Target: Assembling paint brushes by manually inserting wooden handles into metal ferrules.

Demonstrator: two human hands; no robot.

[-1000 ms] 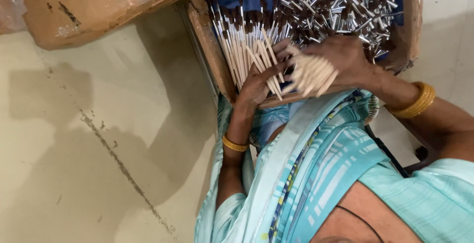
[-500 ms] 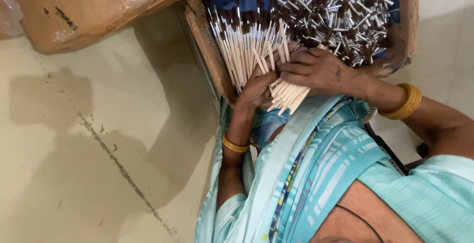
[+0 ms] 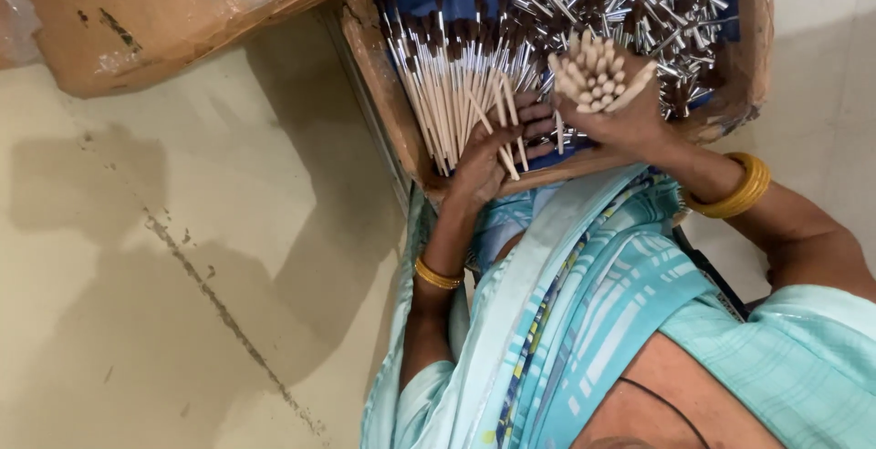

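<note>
Over smooth beige floor, right hand (image 3: pixel 613 111) fingers grip round wooden sticks (image 3: pixel 598 75); left hand (image 3: pixel 493 152) fingers spread on brushes (image 3: pixel 447 93).

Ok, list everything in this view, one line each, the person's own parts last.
tray: one, brown rim, blue inside, top centre.
finished brushes: many, pale handles, dark tips, tray's left side.
metal ferrules: many, silver with dark tips, heaped at tray's right.
cardboard box: one, brown, top left.
floor: beige, cracked, left.
bangles: gold, both wrists.
left hand: resting on the finished brushes.
right hand: gripping a bundle of handles.
</note>
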